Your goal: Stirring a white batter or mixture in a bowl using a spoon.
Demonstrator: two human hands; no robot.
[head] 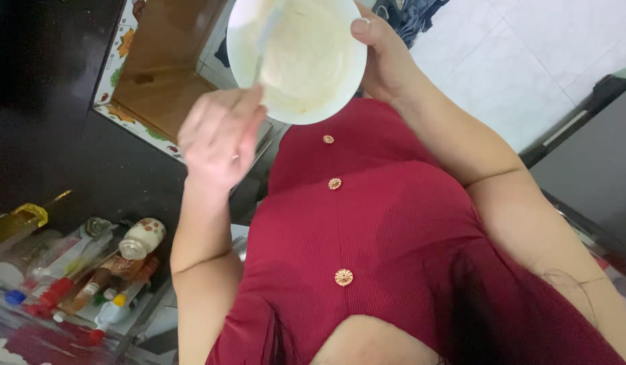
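Observation:
A white bowl filled with pale cream batter is held in front of my red buttoned dress. My right hand grips the bowl's right rim, thumb over the edge. My left hand is closed around the handle of a pale spoon, whose end dips into the batter. The spoon's tip is hidden in the mix.
A dark counter lies at the left. Below it a rack holds several sauce bottles and a patterned jar. A wooden panel with a patterned border is beside the bowl. White floor tiles and a dark appliance are at the right.

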